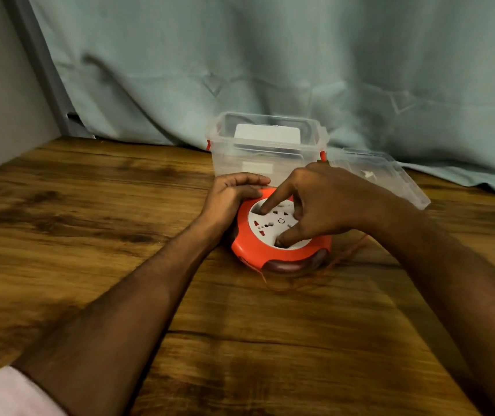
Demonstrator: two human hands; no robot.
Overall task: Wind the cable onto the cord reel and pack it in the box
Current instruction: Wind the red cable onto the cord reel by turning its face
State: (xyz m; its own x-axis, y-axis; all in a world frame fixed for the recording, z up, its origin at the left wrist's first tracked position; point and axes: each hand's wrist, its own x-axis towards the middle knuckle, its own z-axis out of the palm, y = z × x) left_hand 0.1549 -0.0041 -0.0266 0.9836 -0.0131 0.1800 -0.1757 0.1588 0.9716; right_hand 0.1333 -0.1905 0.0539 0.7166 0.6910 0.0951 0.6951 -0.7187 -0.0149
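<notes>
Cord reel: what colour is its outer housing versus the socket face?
Cord reel: orange housing, white socket face, clearest in the head view.

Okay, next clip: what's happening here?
A person is winding a cable onto an orange cord reel on a wooden table. The left hand steadies the reel's rim; the right hand has fingers pressed into its white socket face. Some cable lies loose on the table. An open clear box stands behind, its lid beside it.
</notes>
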